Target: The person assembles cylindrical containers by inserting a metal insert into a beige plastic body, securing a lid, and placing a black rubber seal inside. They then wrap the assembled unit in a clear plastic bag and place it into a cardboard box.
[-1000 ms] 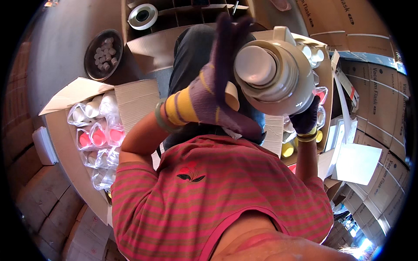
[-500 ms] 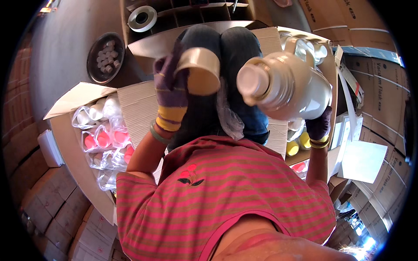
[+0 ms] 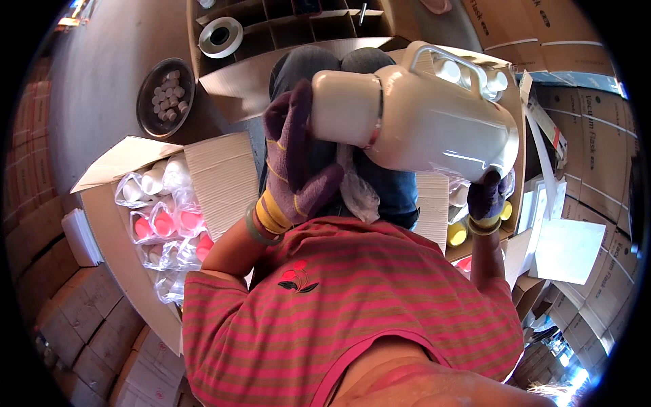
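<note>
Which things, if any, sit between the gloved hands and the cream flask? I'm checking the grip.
Nothing visible does. The left hand rests against the flask's cap; the right hand touches the base of the cream flask, held tilted over the lap.

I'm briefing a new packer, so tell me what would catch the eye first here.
A big cream-white plastic flask with a curved handle fills the upper middle, lying on its side in the air. The left hand, in a purple knit glove, grips its cap end; the gloved right hand props its base. At lower left an open cardboard box holds bagged pink and white cups.
</note>
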Demonstrator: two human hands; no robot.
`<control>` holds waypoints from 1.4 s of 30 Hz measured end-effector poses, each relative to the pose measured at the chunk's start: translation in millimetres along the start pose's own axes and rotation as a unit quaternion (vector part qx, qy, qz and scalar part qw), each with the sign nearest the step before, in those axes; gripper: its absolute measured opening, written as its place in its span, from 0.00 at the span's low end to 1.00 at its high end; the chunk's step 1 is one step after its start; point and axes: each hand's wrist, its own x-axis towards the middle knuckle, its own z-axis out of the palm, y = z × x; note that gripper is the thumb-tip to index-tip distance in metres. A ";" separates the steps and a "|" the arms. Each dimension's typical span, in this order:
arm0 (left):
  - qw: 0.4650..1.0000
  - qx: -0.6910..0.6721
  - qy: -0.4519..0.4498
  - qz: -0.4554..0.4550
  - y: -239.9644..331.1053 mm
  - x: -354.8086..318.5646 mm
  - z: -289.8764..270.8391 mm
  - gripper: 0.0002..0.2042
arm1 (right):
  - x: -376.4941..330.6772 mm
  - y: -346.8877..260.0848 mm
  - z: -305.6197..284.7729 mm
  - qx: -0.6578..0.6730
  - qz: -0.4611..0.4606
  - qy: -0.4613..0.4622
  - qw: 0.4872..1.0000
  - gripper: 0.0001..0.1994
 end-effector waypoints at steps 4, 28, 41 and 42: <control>0.992 -0.098 0.007 -0.076 -11.0 -23.1 -2.3 0.48 | 34.9 -40.6 1.8 0.054 -0.001 -0.061 0.997 0.14; 0.824 0.503 0.049 -0.256 -250.1 159.2 -241.1 0.23 | 217.9 -165.5 171.6 -0.090 -0.232 -0.545 0.801 0.30; 0.797 0.471 -0.046 -0.377 -285.2 202.4 -269.3 0.37 | 244.7 -95.3 177.1 0.212 0.050 -0.385 0.897 0.19; 0.867 0.344 -0.008 -0.361 -292.9 192.9 -287.8 0.36 | 248.6 -91.8 184.5 0.189 -0.014 -0.376 0.907 0.19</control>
